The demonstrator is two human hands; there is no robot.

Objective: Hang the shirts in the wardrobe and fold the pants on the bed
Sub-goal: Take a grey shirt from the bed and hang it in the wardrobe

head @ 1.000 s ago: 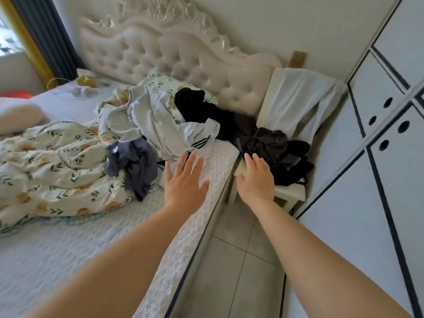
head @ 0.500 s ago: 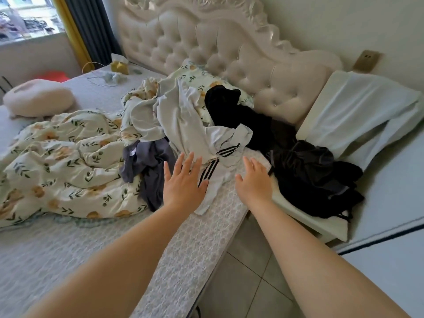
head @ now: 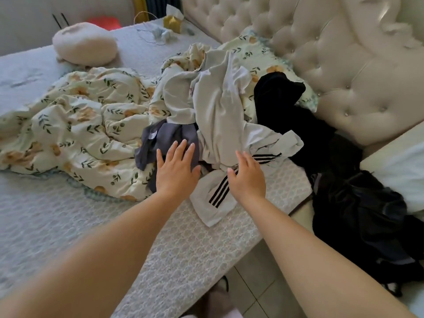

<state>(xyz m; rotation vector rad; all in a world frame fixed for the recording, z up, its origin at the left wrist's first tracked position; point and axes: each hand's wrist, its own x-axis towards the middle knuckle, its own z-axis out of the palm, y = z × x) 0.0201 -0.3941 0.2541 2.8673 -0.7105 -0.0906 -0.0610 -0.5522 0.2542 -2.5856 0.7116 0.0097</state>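
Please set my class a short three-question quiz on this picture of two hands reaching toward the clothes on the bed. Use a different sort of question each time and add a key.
1. True or false: the left hand and the right hand are both open and hold nothing.
2. Multiple choice: what lies directly below the right hand? A the white garment with black stripes; B a coat hanger; C a shoe.
3. Short answer: what colour is the pile of clothes beside the headboard?
Key: 1 true; 2 A; 3 black.
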